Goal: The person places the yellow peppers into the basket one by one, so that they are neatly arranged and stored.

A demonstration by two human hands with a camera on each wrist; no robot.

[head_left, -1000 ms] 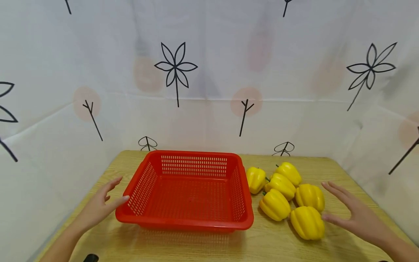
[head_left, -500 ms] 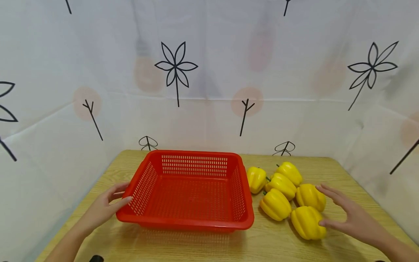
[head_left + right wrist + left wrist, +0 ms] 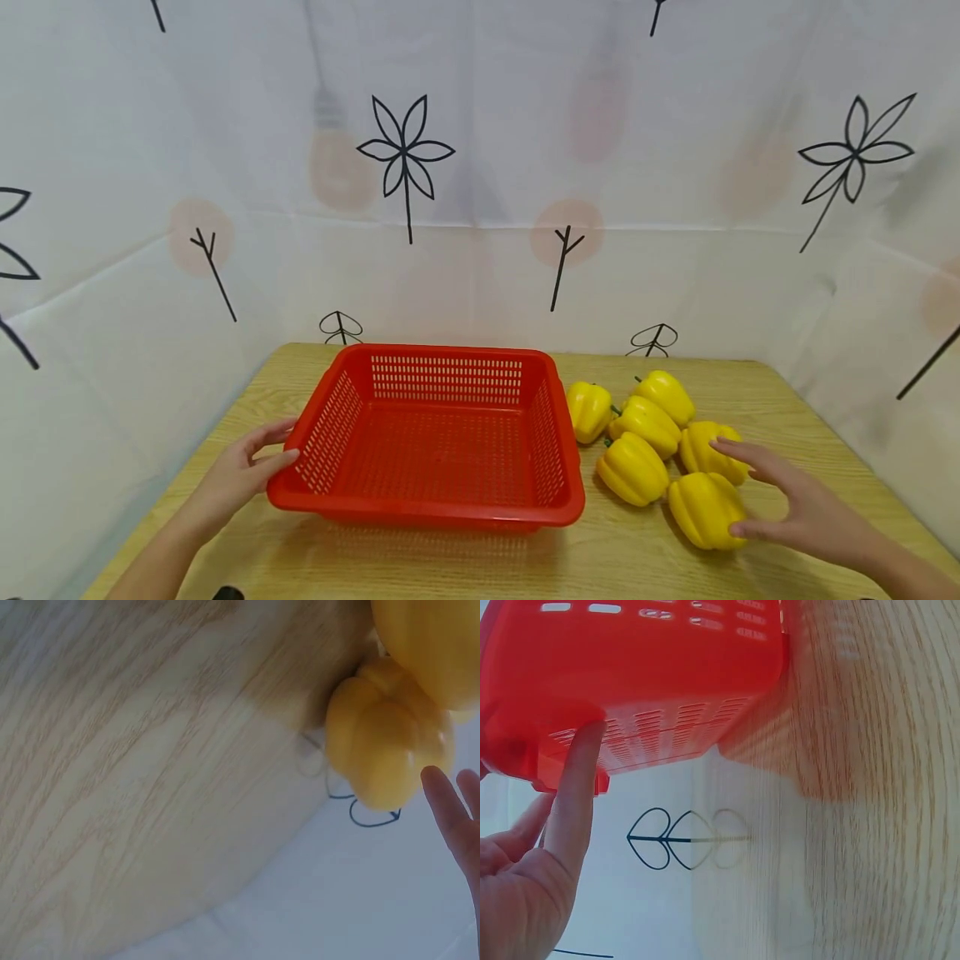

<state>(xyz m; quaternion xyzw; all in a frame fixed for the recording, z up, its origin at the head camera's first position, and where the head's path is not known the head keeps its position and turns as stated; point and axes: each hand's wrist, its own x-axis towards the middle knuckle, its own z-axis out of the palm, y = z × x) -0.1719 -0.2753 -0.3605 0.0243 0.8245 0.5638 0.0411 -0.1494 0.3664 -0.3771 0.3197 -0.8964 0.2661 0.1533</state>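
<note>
Head view, as noted from beside the person: one red basket (image 3: 427, 514), slotted walls, upright on a wood-grained table (image 3: 637, 571). Six yellow peppers (image 3: 632, 471), by my count, loosely bunched on the tabletop to the right of the basket, short stems showing on several; one sits just beside the basket's right wall. One left hand (image 3: 238, 472), at the basket's left side near the front corner: thumb over the rim, fingers on the outer side, pinching the edge between them; in the left wrist view one finger reaches up against the outer wall. One right hand (image 3: 810, 504), at the outer edge of the bunch: fingers and thumb spread apart, index tip over the second pepper (image 3: 699, 454), thumb tip at the front pepper (image 3: 703, 510); whether either tip touches, I cannot tell, and the right wrist view, with a fingertip overlapping a pepper's edge, does not settle it. One pale cloth (image 3: 487, 279), hung behind and at both sides, printed with black-line flowers, twigs and faded pink patches. One small black object (image 3: 227, 593), cut off by the lower edge near the left forearm, kind unclear.
</note>
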